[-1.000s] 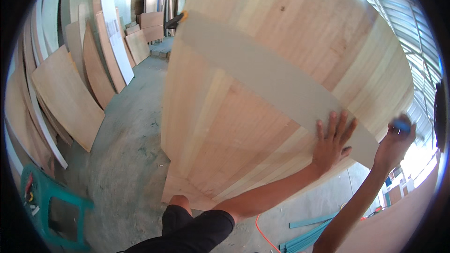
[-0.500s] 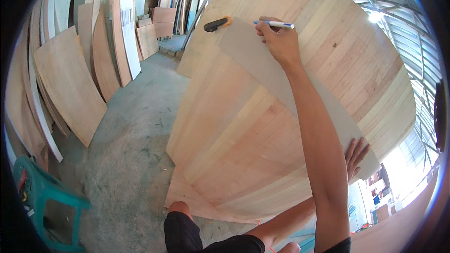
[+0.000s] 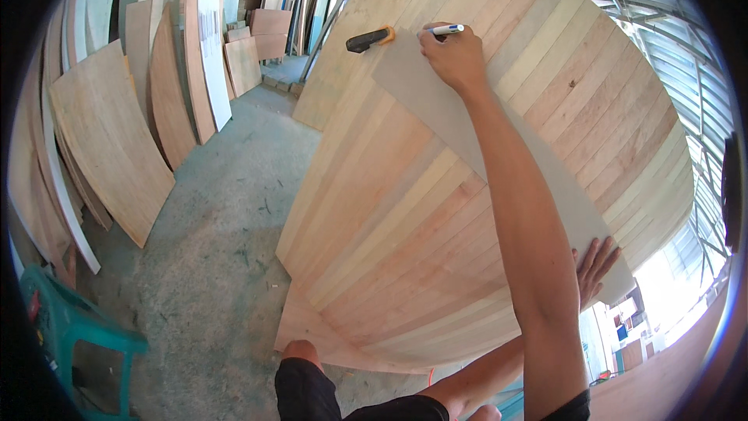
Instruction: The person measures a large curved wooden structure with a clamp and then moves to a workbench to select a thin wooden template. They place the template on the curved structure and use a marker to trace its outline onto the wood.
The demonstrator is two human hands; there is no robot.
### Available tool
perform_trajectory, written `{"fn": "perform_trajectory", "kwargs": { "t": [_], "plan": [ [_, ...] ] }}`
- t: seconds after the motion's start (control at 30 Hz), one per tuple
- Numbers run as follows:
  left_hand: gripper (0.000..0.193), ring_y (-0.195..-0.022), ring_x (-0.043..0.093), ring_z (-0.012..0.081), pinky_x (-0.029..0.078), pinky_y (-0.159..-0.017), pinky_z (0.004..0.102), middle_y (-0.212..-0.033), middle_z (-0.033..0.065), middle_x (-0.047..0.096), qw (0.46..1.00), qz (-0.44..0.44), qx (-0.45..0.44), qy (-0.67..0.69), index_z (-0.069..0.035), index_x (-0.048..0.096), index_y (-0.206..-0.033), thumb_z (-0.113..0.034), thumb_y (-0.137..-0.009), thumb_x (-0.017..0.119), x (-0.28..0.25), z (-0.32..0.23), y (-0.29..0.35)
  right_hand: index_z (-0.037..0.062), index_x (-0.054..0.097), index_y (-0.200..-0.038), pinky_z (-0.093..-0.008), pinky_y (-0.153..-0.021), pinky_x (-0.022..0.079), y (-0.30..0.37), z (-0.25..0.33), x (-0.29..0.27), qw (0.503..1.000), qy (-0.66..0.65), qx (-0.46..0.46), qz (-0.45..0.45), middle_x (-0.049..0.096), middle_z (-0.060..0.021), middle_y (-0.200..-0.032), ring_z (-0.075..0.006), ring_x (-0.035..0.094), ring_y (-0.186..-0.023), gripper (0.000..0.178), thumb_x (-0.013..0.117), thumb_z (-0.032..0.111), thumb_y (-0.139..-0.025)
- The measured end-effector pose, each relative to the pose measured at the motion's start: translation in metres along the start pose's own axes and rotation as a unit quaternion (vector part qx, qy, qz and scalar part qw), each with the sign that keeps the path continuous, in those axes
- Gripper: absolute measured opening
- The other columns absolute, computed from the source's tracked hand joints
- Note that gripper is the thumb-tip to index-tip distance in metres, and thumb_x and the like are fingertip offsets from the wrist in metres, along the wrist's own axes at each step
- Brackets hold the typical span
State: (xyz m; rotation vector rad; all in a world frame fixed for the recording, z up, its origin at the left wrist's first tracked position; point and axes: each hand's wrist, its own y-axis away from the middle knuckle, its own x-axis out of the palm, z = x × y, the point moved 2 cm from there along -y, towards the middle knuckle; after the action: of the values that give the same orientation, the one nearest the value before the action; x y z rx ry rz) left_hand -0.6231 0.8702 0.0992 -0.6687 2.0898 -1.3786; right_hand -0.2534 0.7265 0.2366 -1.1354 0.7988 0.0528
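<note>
A large panel of joined pale wooden strips (image 3: 374,210) fills the middle, and a long flat grey strip (image 3: 413,74) lies slantwise across it. My right hand (image 3: 456,58) is closed round a white-and-blue pen (image 3: 447,30), over the far upper edge of the grey strip. Fingers hide the pen's tip. Reaching across under the right arm, my left hand (image 3: 597,269) presses flat with fingers spread on the strip's near right end; part of it is behind the right forearm. A black-and-orange tool, apparently a clamp (image 3: 370,39), sits at the strip's upper left end.
Wooden boards (image 3: 117,140) lean along the left side, with smaller panels (image 3: 243,66) farther back. A green plastic stool (image 3: 97,335) stands at lower left on the concrete floor (image 3: 210,265). My bent knee (image 3: 302,352) is close to the panel's lower edge.
My right hand has shifted slightly left and nearer the clamp-like tool, and the pen is tilted differently with less of it showing. The left hand keeps its place on the strip.
</note>
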Motion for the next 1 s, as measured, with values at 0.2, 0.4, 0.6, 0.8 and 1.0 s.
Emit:
{"fn": "perform_trajectory", "kwargs": {
  "t": [0.2, 0.4, 0.6, 0.8, 1.0],
  "plan": [
    [0.09, -0.148, 0.017, 0.0371, 0.014, -0.115, 0.0652, -0.164, 0.0117, 0.014, 1.0, -0.005, -0.003, 0.006, -0.02, 0.017, -0.158, -0.054, -0.087, 0.06, -0.001, -0.003, 0.001, 0.0023, 0.073, -0.086, -0.042, -0.072, 0.054, 0.026, 0.012, -0.035, 0.996, 0.09, -0.009, 0.001, 0.068, -0.0187, -0.071, -0.0374, 0.068, -0.075, 0.022, 0.063, 0.022, -0.081],
    [0.089, -0.148, 0.018, 0.0365, 0.015, -0.114, 0.0658, -0.164, 0.0111, 0.014, 1.0, -0.009, -0.003, 0.006, -0.021, 0.017, -0.158, -0.054, -0.088, 0.06, 0.001, -0.001, 0.002, -0.0005, 0.072, -0.091, -0.0344, -0.059, 0.051, 0.08, 0.007, -0.102, 0.999, 0.042, 0.021, 0.0, 0.065, -0.0139, -0.064, -0.0239, 0.063, -0.056, 0.022, 0.062, 0.017, -0.083],
    [0.082, -0.15, 0.011, 0.0351, 0.006, -0.12, 0.0547, -0.165, 0.0106, 0.009, 0.998, -0.043, -0.008, 0.055, -0.016, 0.014, -0.159, -0.051, -0.092, 0.047, 0.009, 0.0, -0.003, -0.0003, 0.071, -0.095, -0.0291, -0.054, 0.046, 0.134, -0.001, -0.165, 0.999, 0.024, 0.024, -0.015, 0.064, -0.0091, -0.063, -0.0123, 0.057, -0.053, 0.02, 0.061, 0.014, -0.086],
    [0.087, -0.149, 0.011, 0.0383, 0.006, -0.118, 0.0599, -0.165, 0.0127, 0.008, 0.998, 0.001, -0.011, 0.061, -0.019, 0.011, -0.159, -0.055, -0.09, 0.05, 0.024, -0.001, -0.004, 0.0014, 0.07, -0.098, -0.0281, -0.056, 0.045, 0.177, -0.015, -0.22, 0.998, 0.02, 0.057, -0.028, 0.064, -0.0071, -0.066, -0.0101, 0.055, -0.056, 0.019, 0.062, 0.014, -0.087],
    [0.088, -0.148, 0.013, 0.0396, 0.009, -0.117, 0.0617, -0.163, 0.0161, 0.013, 0.996, 0.024, -0.021, -0.088, -0.02, 0.012, -0.159, -0.058, -0.091, 0.052, 0.029, -0.004, 0.0, 0.0002, 0.07, -0.107, -0.025, -0.074, 0.051, 0.209, -0.02, -0.264, 0.993, 0.063, 0.095, -0.001, 0.07, -0.0071, -0.084, -0.0098, 0.061, -0.077, 0.022, 0.063, 0.012, -0.09]
  ]
}}
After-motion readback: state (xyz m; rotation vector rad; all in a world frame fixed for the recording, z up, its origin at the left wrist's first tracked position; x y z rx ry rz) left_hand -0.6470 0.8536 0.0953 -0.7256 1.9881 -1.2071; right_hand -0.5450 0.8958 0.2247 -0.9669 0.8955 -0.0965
